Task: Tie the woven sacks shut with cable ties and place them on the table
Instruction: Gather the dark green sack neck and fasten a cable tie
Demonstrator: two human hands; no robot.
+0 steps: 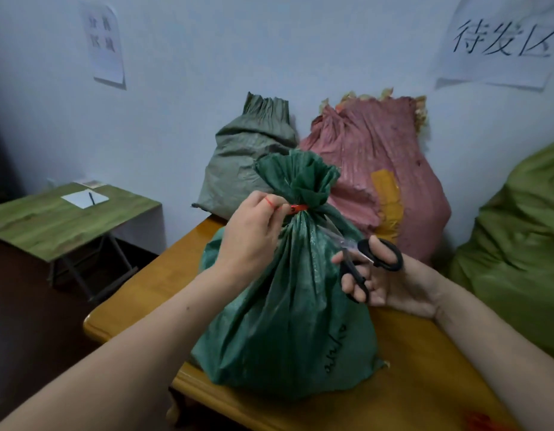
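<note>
A dark green woven sack [288,306] stands upright on the orange-brown wooden table [409,384]. Its neck is gathered and cinched by a red cable tie [298,208]. My left hand [254,231] pinches the loose red tail of that tie at the left of the neck. My right hand [381,278] holds black-handled scissors [362,262] to the right of the sack, fingers through the loops, blades pointing up and left toward the neck.
A grey-green sack [238,157] and a pink sack [378,169] lean on the wall behind the table. A light green sack [518,244] bulges at the right. A small green folding table [52,219] with paper and a pen stands at the left. Red ties [481,421] lie on the table's near right corner.
</note>
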